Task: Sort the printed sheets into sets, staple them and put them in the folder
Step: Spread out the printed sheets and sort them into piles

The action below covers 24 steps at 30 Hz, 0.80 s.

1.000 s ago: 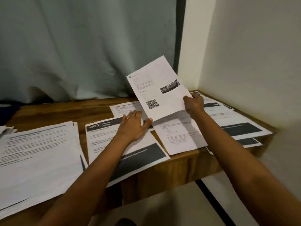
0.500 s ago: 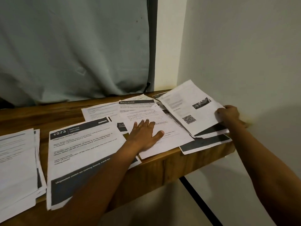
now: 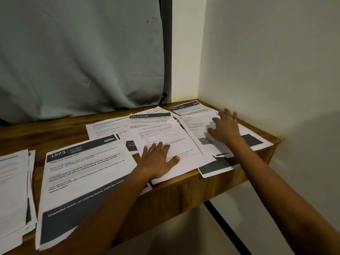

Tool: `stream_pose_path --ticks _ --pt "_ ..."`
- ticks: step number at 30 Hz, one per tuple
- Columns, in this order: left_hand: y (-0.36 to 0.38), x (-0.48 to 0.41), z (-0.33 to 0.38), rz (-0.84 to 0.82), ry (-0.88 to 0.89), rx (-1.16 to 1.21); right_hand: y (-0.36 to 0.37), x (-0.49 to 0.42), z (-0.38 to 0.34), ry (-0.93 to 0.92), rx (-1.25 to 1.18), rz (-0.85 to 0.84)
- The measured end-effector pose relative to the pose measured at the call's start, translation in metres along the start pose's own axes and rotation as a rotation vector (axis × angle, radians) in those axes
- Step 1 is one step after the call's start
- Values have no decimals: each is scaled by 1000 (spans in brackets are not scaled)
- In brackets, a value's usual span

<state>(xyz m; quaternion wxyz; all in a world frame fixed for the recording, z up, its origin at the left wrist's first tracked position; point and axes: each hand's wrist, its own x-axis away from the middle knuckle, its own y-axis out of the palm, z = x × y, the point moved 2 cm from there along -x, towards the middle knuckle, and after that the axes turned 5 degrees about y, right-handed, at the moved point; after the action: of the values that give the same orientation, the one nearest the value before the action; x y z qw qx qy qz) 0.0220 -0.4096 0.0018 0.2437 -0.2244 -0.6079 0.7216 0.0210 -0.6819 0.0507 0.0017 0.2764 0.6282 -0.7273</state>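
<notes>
Head view: the left hand is laid palm-down with fingers straight and spread; nothing is gripped, and a white text sheet is pressed flat beneath it, just right of the 1573 KITCHEN sheet. A ring is seen on one finger. The right hand, blurred, is likewise opened out with straight, splayed fingers. It is rested on a QR-code sheet and holds nothing; this sheet lies farther right of the 1573 KITCHEN sheet, beside the pressed text sheet.

A MULTI-ROOM sheet is partly covered by the text sheet, beyond and right of the 1573 KITCHEN sheet. Sheets with dark bands are tucked under the QR-code sheet, and one overhangs the front edge of the wooden desk. Another headed sheet is placed in the far corner, well right of the 1573 KITCHEN sheet. A plain text sheet is set just behind the 1573 KITCHEN sheet, and a stack of sheets just to its left. A grey curtain and a pale wall are seen behind.
</notes>
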Motion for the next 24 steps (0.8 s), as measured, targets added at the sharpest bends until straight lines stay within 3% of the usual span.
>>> stream_pose_path --ticks 2,4,6,7,9,11,14,24 --pt "1 0 -1 -2 -2 -3 1 0 -17 -51 283 -49" --pt "1 0 -1 -4 0 -8 0 3 -25 31 523 -174" --pt "1 0 -1 -6 1 -12 -5 4 -29 124 601 -242" --pt "1 0 0 -6 0 -14 -7 4 -32 122 540 -231" --pt "1 -1 0 -6 -1 -18 -5 0 -40 16 155 -236" --pt "0 -1 0 -8 0 -22 0 3 -51 -137 -210 -401" --pt "0 0 1 -10 -3 -23 16 11 -57 -266 -159 -555" --pt "-2 -1 0 -25 0 -12 18 2 -11 -202 -202 -635"
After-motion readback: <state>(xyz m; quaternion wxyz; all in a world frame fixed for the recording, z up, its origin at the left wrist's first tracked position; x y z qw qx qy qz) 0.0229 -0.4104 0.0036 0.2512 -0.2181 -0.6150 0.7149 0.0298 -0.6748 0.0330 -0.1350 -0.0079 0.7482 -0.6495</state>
